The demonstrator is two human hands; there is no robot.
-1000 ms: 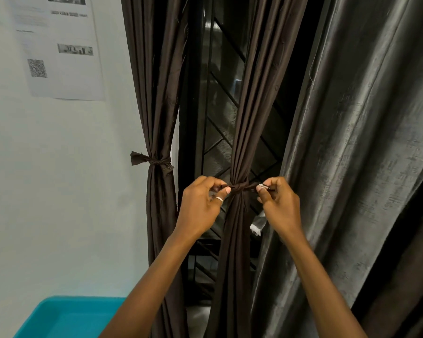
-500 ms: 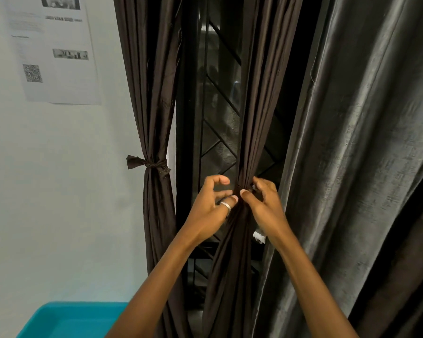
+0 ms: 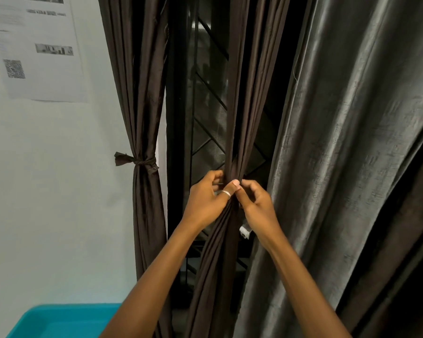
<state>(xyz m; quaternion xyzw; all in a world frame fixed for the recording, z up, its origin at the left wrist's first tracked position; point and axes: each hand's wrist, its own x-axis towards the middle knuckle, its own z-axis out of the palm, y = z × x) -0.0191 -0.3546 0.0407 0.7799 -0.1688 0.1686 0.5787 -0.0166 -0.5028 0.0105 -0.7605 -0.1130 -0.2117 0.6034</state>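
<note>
Head view. The place where the middle curtain [image 3: 244,106] is gathered is covered by the fingers of both hands, so whatever band or knot lies there cannot be made out. The print on the paper sheet [image 3: 42,57] is blurred. A small white object [image 3: 244,232] is half hidden behind the right wrist and cannot be identified. The teal tub [image 3: 59,320] is cut off by the lower edge, and both forearms are cut off there as well.

The middle curtain hangs between the hands, at the centre of the scene. The left hand [image 3: 205,201] is curled round its left side, with the ringed thumb [image 3: 226,194] laid across the front of the folds. The right hand [image 3: 258,206] is closed with bent fingers, and the cloth is pinched just beside the left thumb tip. Above and below the hands the folds fan out.

To the left, the left curtain [image 3: 137,93] is bound by a knotted tie [image 3: 134,161] and lies against the wall [image 3: 47,191]. Between the two brown curtains the window grille [image 3: 208,113] is exposed, just behind the hands. To the right, the grey curtain [image 3: 352,167] hangs close beside the right forearm.
</note>
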